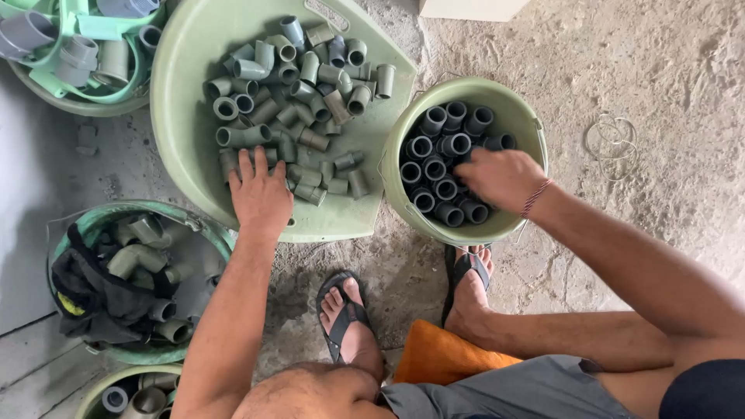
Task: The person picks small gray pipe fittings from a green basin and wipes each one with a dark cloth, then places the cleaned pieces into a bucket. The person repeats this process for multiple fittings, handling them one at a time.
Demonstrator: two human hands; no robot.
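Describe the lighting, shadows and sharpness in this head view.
Head view: soft, even daylight, no glare; the pipe fittings in the tray look sharp; the right hand in the bucket is slightly motion-blurred; the left hand is crisp; faint shadows sit under the containers; the edges bow slightly from the wide lens.

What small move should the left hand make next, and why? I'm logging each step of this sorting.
Probably close the left hand on a fitting in the tub: it lies flat, open, on the loose pile, while the right hand is at the bucket of upright fittings.
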